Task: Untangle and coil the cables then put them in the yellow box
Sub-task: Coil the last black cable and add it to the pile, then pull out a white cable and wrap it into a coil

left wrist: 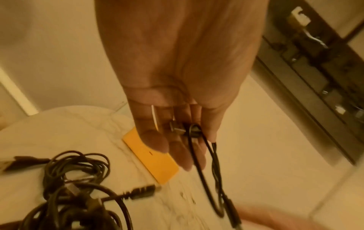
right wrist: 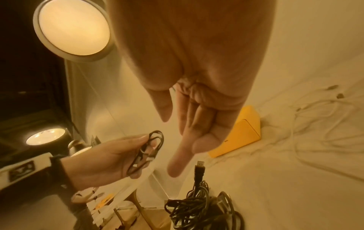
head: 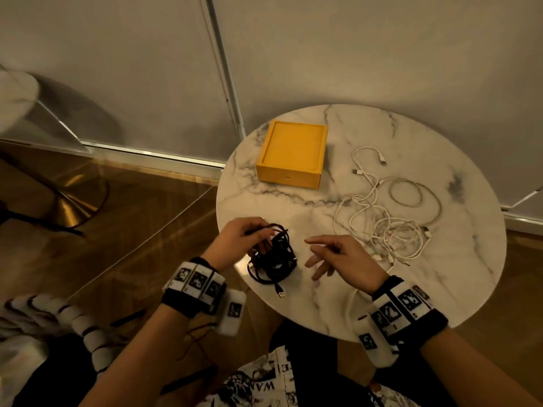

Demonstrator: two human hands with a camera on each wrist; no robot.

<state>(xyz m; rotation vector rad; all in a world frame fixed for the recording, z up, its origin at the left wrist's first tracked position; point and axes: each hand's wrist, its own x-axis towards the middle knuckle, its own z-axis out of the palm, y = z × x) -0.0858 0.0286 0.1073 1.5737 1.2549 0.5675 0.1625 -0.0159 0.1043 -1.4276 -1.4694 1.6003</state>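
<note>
Round desk [head: 293, 207], white marble with grey veins, glossy; wood floor [head: 147, 218] around it. Black cables [head: 273, 257]: thin, matte, a tangled heap at the near edge, one USB plug [head: 281, 294] sticking out toward the viewer. Left hand [head: 238, 239], grip closed, pinches a loop of black cable above the heap. Right hand [head: 340, 257] hovers just right of the heap, fingers relaxed, holding nothing. White cables [head: 390, 218]: loose, glossy snarl at right. Yellow box [head: 292, 154]: square, smooth, lid on, far left of the desk.
</note>
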